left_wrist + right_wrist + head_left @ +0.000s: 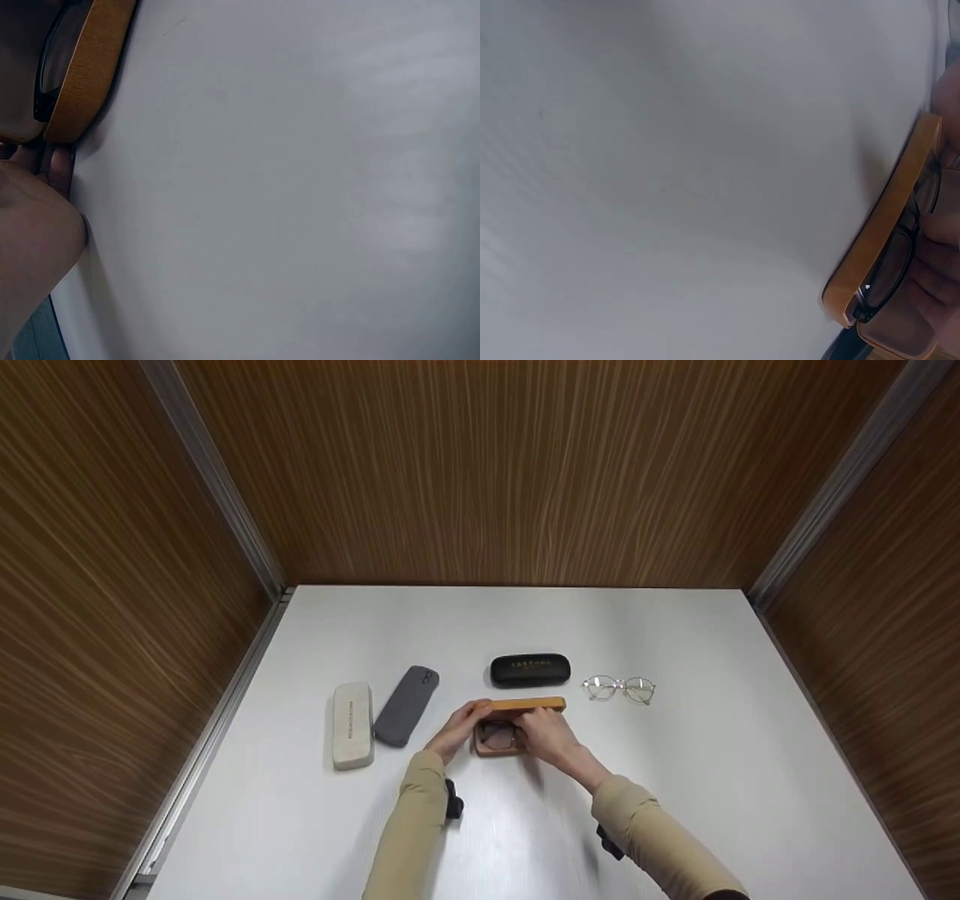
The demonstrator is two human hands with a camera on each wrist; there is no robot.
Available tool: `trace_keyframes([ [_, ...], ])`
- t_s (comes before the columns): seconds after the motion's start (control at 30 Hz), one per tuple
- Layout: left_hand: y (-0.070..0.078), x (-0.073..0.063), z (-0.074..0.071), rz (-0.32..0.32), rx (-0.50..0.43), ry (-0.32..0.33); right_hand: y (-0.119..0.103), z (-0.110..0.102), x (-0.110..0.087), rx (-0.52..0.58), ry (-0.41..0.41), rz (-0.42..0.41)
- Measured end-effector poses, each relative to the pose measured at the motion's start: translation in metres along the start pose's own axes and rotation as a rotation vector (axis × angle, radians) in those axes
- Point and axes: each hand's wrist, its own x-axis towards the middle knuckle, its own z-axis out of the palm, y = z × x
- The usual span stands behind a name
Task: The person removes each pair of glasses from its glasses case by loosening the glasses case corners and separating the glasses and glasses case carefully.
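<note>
A tan-orange glasses case (527, 704) stands with its lid raised in the middle of the table. Inside it lie black-framed glasses (495, 735), partly covered by my right hand (550, 735). The right wrist view has that hand's fingers bent against the dark frame (910, 266), just behind the case's front wall (881, 225). At the left end, my left hand (457, 729) grips the case, its thumb and fingers around the corner by the lid. In the left wrist view, the fingers (60, 169) touch the end of the case.
Behind the open case sits a closed black glasses case (530, 670). Thin-rimmed clear glasses (619, 688) lie to its right. On the left are a grey case (406, 706) and a cream case (352, 726). Wood-grain panels (480, 472) enclose the white table (712, 780).
</note>
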Motion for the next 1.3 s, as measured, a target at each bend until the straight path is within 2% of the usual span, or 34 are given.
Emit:
trace_keyframes([
  [0.47,-0.001,0.001,-0.001,-0.008,0.018,0.002,-0.003,0.011,0.000,-0.068,0.073,0.032],
  [0.73,0.001,0.000,0.000,-0.013,0.014,0.011,-0.004,0.011,-0.001,-0.046,0.108,0.014],
  [1.0,0.001,0.000,0.001,-0.006,0.026,0.011,-0.004,0.013,-0.004,-0.041,0.091,0.031],
  [1.3,-0.001,0.000,0.001,0.010,0.022,0.009,-0.003,0.009,-0.009,-0.020,0.160,-0.017],
])
